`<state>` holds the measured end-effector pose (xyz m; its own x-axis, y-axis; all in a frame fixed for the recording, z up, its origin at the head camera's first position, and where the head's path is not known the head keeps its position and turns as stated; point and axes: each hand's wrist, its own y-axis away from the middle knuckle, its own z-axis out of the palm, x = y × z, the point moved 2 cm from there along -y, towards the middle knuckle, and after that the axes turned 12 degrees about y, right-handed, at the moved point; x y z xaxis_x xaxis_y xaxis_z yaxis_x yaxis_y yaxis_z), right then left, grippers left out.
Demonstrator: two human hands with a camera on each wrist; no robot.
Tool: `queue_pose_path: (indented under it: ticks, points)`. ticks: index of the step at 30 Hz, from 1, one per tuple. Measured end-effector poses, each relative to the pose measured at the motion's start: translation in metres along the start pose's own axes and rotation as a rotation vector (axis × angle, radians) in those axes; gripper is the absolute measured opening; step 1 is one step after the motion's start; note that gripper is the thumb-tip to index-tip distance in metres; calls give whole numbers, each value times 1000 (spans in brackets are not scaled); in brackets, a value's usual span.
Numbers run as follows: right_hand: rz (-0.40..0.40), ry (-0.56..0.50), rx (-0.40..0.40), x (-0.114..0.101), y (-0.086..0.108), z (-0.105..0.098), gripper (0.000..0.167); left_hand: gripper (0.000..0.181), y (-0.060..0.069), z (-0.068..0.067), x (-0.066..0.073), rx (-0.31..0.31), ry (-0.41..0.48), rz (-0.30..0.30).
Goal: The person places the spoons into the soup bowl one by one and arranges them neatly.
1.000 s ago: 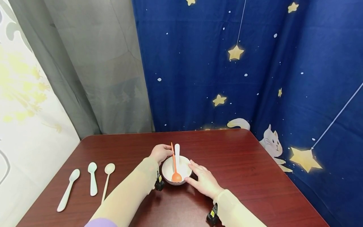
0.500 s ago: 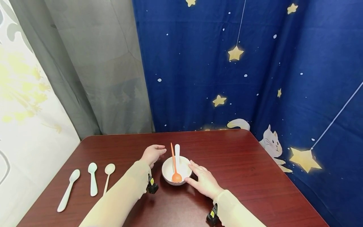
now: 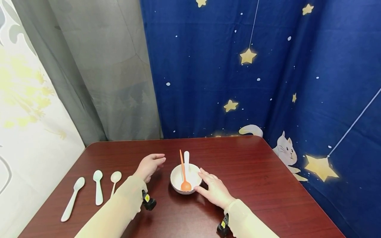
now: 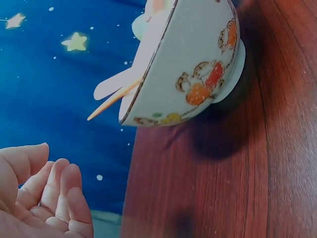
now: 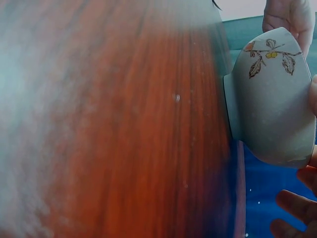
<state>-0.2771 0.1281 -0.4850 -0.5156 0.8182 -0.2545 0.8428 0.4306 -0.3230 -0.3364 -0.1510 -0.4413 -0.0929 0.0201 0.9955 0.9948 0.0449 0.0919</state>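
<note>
A white bowl (image 3: 176, 187) with printed fruit and leaf patterns stands on the table. Two spoons lean in it: an orange spoon (image 3: 186, 186), bowl end down, and a white one (image 3: 186, 158) whose handle rises over the far rim. My right hand (image 3: 215, 190) touches the bowl's right rim with thumb and fingertips, fingers mostly straight and spread. Left of the bowl and apart from it, my left hand (image 3: 148, 167) hovers above the table with loosely bent fingers. Nothing lies in that palm in the left wrist view, where the bowl's patterned side (image 4: 198, 59) fills the top.
On the left of the dark red table (image 3: 238, 155) lie a white spoon (image 3: 71, 200), a pale green spoon (image 3: 98, 187) and a cream spoon (image 3: 116, 177), its handle partly behind my left sleeve. Curtains (image 3: 208, 72) hang beyond the table's far edge.
My left hand has come off the orange spoon's handle and moved left, away from the bowl. The right hand, the bowl and both spoons in it stay in place.
</note>
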Motion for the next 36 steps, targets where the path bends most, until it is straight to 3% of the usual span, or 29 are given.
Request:
queue_pose_path:
  ticks: [16, 27, 36]
  points:
    - [-5, 1, 12, 1, 1, 0, 66, 45, 36, -40, 4, -6, -99, 49]
    - [-5, -1, 1, 0, 0, 0, 65, 46, 58, -68, -4, 81, -158, 88]
    - [-4, -7, 0, -1, 1, 0, 66, 49, 73, -93, -11, 158, -276, 102]
